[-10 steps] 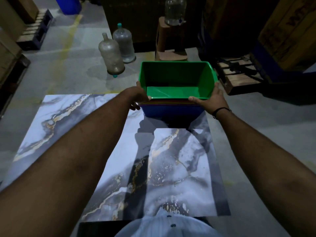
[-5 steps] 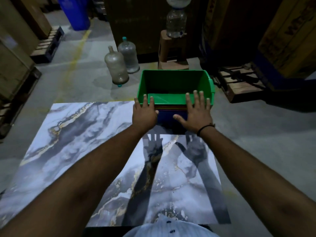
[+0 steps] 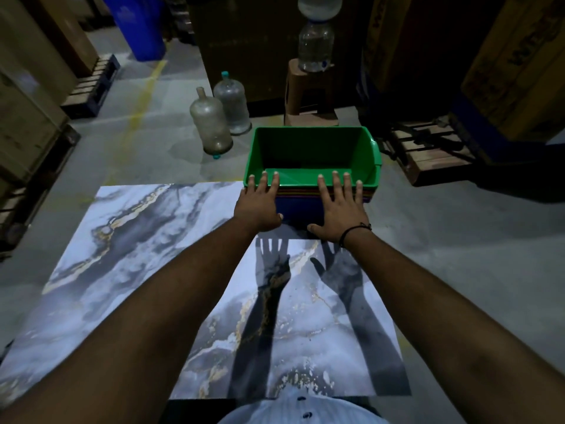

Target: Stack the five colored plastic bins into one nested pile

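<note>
A nested pile of bins stands at the far right corner of the marble-patterned table (image 3: 137, 270). The green bin (image 3: 312, 148) is on top, and thin coloured rims of other bins show under its near edge. The blue bin (image 3: 301, 211) is at the bottom. My left hand (image 3: 260, 206) is flat with fingers spread, its fingertips over the pile's near rim on the left. My right hand (image 3: 342, 209) is also flat and spread, fingertips over the near rim on the right. Neither hand grips anything.
Two large water jugs (image 3: 211, 120) stand on the floor beyond the table. A water dispenser on a brown stool (image 3: 312, 87) is behind the pile. Wooden pallets (image 3: 428, 151) and cardboard boxes lie at the right; a blue drum (image 3: 140, 26) stands at far left.
One second ago my hands gripped the green bin by its two sides. They have let go and come to the near rim, flat and spread. The pile has not moved.
</note>
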`<control>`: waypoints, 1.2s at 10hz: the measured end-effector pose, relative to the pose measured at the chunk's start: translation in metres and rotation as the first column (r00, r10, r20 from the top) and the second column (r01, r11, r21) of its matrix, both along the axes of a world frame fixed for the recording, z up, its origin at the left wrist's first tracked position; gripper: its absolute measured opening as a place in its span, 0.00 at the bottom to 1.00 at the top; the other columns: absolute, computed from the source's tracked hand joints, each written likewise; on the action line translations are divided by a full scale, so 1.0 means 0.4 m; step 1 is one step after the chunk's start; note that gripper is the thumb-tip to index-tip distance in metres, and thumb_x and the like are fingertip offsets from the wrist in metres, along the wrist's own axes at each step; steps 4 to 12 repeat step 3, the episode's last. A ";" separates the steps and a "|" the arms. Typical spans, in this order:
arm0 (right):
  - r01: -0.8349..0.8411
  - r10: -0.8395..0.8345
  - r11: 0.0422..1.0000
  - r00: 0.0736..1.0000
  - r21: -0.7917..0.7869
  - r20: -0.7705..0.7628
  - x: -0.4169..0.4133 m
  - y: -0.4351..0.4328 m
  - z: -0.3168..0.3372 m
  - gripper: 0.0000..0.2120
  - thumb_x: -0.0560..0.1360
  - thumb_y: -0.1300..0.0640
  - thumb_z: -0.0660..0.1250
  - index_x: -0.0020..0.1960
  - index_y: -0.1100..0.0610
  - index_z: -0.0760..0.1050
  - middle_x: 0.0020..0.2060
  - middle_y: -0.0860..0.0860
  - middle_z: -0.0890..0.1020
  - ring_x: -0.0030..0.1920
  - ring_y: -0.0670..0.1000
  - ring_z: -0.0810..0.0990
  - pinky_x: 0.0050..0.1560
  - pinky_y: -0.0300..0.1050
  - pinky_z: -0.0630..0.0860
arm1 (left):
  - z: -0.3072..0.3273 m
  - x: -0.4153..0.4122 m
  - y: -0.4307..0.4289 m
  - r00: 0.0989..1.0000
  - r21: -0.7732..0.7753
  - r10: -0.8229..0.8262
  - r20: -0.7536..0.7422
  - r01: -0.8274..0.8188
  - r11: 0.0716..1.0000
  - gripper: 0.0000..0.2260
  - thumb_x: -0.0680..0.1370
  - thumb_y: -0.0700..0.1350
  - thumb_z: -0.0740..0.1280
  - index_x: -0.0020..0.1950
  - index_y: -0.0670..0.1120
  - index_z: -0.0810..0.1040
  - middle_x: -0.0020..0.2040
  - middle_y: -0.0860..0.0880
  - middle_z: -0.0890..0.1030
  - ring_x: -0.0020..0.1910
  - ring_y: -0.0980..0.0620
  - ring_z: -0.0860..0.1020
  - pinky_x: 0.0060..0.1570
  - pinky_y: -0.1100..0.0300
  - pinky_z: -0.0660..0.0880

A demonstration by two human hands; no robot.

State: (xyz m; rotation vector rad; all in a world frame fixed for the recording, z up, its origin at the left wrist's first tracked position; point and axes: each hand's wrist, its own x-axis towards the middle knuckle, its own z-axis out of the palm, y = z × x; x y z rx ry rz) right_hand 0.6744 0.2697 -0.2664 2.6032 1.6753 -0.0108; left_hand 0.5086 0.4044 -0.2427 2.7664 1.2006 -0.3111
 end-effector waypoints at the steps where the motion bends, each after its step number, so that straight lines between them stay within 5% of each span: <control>1: -0.013 0.012 1.000 0.999 -0.029 -0.045 0.010 0.000 0.026 0.57 0.69 0.27 0.64 0.81 0.51 0.34 0.81 0.59 0.40 0.80 0.64 0.37 0.77 0.68 0.38 | 0.036 0.010 0.020 0.998 -0.067 -0.019 -0.059 0.015 0.998 0.49 0.76 0.61 0.69 0.84 0.50 0.38 0.84 0.43 0.42 0.82 0.35 0.46 0.78 0.40 0.56; 3: -0.035 0.035 0.999 0.999 0.000 -0.023 0.008 -0.041 0.032 0.54 0.72 0.31 0.64 0.81 0.53 0.36 0.81 0.59 0.40 0.80 0.63 0.37 0.77 0.66 0.39 | 0.059 -0.070 -0.010 0.999 0.044 -0.040 0.002 0.040 0.998 0.47 0.77 0.62 0.67 0.84 0.52 0.40 0.84 0.41 0.41 0.82 0.35 0.49 0.77 0.40 0.56; 12: -0.035 0.035 0.999 0.999 0.000 -0.023 0.008 -0.041 0.032 0.54 0.72 0.31 0.64 0.81 0.53 0.36 0.81 0.59 0.40 0.80 0.63 0.37 0.77 0.66 0.39 | 0.059 -0.070 -0.010 0.999 0.044 -0.040 0.002 0.040 0.998 0.47 0.77 0.62 0.67 0.84 0.52 0.40 0.84 0.41 0.41 0.82 0.35 0.49 0.77 0.40 0.56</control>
